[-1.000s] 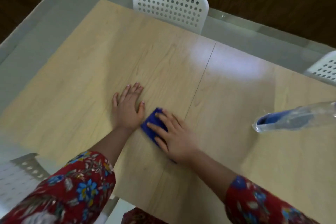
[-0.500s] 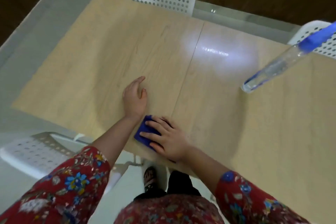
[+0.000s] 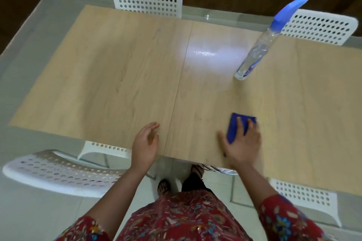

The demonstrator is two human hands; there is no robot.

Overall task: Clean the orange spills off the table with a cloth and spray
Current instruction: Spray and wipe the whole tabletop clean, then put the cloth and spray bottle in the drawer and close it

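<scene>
Table (image 3: 101, 76): pale wood top, white perforated chairs (image 3: 147, 0) around it.
Spray bottle (image 3: 258, 51): clear, blue trigger, standing far right on the table.
Right hand (image 3: 243, 144): fingers straight and spread, pressing the cloth.
Left hand (image 3: 146, 143): fingers relaxed, empty, at the near edge.
Cloth (image 3: 233, 129): blue, folded, near the front edge, right of the centre seam.

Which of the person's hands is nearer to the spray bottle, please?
The right. The right hand presses the blue cloth on the person's side of the spray bottle; the left hand is at the table's near edge, farther off to the left.
</scene>
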